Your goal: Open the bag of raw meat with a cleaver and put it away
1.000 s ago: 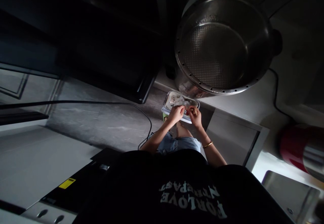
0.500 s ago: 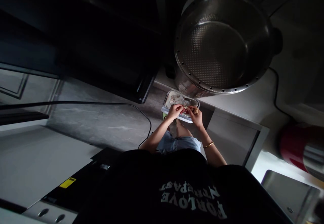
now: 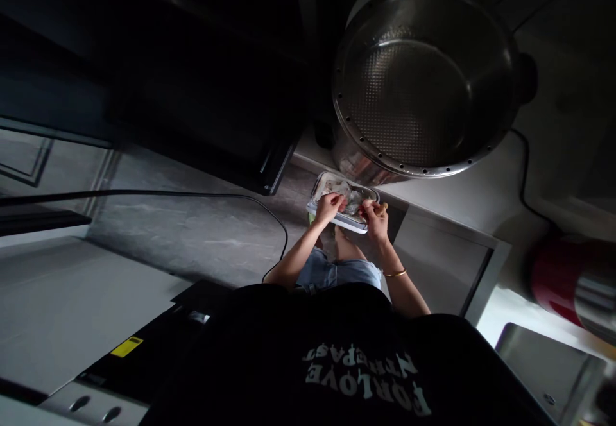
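Both my hands are over a bin with a pale rim and a crumpled, see-through liner bag inside. My right hand is closed round a knobbly tan piece that resembles ginger root; most of it is hidden by the fingers. Over the bin's left part, my left hand has its fingers pinched together. Whatever it may hold is too small to make out. A gap separates the two hands. Pale and dark scraps show in the liner.
A large steel pot stands on the counter beyond the bin. A black cable crosses above the grey floor on the left. A dark cabinet or appliance edge juts out left of the bin. A red appliance sits at right.
My hands have parted: they were together at the tan piece, and now the left is slightly to the left and the right slightly to the right with the piece. More of the liner shows.
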Demonstrator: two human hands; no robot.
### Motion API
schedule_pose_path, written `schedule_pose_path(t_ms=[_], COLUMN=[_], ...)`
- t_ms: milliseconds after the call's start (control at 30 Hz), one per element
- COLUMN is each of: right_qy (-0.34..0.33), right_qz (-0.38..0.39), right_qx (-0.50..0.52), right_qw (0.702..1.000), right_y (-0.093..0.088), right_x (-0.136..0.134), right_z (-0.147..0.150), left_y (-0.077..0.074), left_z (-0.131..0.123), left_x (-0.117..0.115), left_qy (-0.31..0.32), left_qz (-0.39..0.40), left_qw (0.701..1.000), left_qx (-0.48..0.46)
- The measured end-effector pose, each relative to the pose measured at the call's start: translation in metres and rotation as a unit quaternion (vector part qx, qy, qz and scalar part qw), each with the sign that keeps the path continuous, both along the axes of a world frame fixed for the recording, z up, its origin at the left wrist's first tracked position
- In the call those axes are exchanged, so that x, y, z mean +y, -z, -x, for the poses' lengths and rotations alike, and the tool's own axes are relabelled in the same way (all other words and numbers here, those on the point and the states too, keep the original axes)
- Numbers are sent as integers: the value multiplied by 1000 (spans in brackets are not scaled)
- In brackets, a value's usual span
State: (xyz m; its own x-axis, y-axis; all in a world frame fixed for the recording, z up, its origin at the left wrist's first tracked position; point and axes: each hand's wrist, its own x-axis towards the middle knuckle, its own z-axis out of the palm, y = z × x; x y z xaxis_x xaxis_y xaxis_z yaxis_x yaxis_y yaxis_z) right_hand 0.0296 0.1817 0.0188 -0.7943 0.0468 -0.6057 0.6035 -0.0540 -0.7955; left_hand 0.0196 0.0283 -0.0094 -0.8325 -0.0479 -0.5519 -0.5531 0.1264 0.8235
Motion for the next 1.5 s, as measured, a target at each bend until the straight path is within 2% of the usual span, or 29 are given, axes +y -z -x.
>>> schedule_pose_path(t_ms=[67,133,200,367,467,800,900,1033,1233,1333,1400,1500], right_qy=[38,37,38,64,54,4,-12,-49,-109,-112,-102,-80], right_qz=[55,105,143,188,197,210,204,183,168,168,167,165], right_qx=[-29,-57,-77,-104,-125,-132,-137,-147,-180,-179,-172,-162], right_qw=[997,992,986,975,971,969,969,971,963,963,966,970], right_y=[3,6,10,18,20,18,13,8,9,12,15,19], right_x=[-1,-2,-1,0,0,2,2,2,9,12,12,10], right_z=[-1,-3,-4,-5,-6,-9,-10,-8,-7,-10,-12,-13], left_y=[5,5,1,-11,-16,-30,-34,-31,-6,7,11,10], left_z=[-1,-2,-2,-5,-9,-9,-9,-11,-11,-7,-5,-8], left_x=[0,1,4,9,6,-2,-3,-3,-3,-5,-4,-1], left_qy=[-2,15,49,136,173,267,267,220,141,127,134,133], left_qz=[58,137,182,175,154,208,224,210,252,273,274,245], left_qw=[998,989,978,957,943,892,887,913,929,931,934,939], left_qx=[20,56,90,189,238,300,303,272,234,204,189,201])
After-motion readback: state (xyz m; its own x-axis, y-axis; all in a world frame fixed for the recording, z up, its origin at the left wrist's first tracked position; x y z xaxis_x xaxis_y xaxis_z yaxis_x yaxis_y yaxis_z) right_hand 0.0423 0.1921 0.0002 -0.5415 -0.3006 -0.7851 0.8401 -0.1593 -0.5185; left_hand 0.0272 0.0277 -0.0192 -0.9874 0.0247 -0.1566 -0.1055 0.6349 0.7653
